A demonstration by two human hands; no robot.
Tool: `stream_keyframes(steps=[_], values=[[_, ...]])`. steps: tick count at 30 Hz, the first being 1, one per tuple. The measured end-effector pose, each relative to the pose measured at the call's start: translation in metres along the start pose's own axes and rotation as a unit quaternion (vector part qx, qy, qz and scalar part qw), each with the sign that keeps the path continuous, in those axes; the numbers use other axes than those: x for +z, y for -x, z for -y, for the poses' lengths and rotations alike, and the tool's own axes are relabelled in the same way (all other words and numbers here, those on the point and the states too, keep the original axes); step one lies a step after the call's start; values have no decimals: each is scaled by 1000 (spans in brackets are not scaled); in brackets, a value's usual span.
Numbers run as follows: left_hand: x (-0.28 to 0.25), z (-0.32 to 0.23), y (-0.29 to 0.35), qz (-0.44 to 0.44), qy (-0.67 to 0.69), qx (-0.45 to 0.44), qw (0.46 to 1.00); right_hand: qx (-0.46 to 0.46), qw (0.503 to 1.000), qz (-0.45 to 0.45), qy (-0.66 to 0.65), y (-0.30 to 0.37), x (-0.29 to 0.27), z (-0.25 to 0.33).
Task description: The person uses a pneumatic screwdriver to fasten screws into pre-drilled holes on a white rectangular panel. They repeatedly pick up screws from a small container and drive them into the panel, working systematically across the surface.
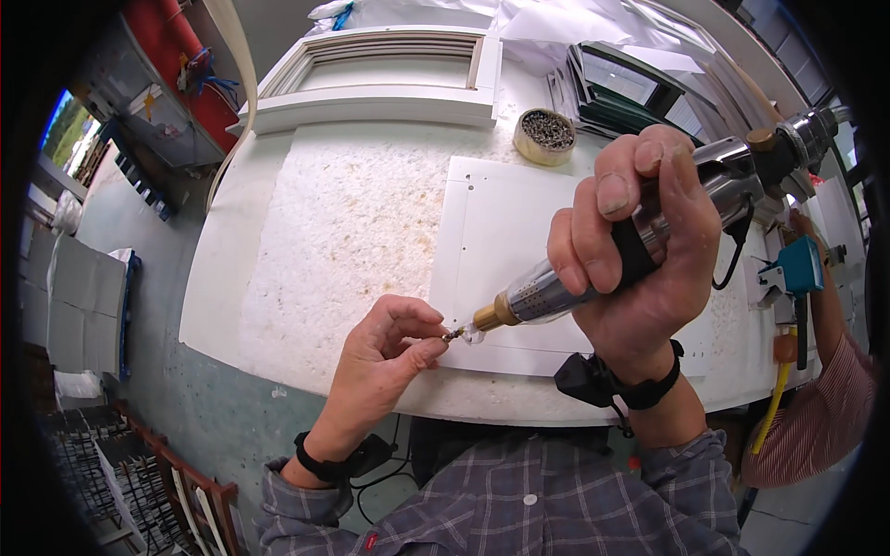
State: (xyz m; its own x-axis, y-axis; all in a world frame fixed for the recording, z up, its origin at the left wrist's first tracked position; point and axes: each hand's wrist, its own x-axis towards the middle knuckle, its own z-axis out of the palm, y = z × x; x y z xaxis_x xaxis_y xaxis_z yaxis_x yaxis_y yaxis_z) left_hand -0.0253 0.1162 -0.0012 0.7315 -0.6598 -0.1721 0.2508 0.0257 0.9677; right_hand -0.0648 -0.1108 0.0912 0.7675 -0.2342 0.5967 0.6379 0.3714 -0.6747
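Note:
My right hand (640,232) is wrapped round a silver air screwdriver (542,295), which slants down to the left. Its brass nose (497,313) ends close to my left hand (385,347). The thumb and fingers of that hand pinch a small screw (451,335) at the tip of the driver; the fingertips partly hide it. Beneath both hands lies a flat white panel (491,222) with small holes along its left side and front edge. A round tub (528,154) full of small screws stands behind the panel.
A white frame (371,109) lies at the table's back left. Dark-edged frames (640,93) are stacked at the back right. The worktable (218,287) has a worn, speckled cover. At the right, another person's striped sleeve (816,417) is near a blue tool (799,267) with a yellow hose.

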Motion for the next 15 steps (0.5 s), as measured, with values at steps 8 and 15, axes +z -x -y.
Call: stream_keyframes(steps=[8, 15], values=[[0, -2, 0, 2, 3, -4, 1000, 9, 1000, -3, -11, 0, 0, -1], [6, 7, -1, -39, -126, 83, 988, 50, 997, 3, 64, -5, 11, -3]])
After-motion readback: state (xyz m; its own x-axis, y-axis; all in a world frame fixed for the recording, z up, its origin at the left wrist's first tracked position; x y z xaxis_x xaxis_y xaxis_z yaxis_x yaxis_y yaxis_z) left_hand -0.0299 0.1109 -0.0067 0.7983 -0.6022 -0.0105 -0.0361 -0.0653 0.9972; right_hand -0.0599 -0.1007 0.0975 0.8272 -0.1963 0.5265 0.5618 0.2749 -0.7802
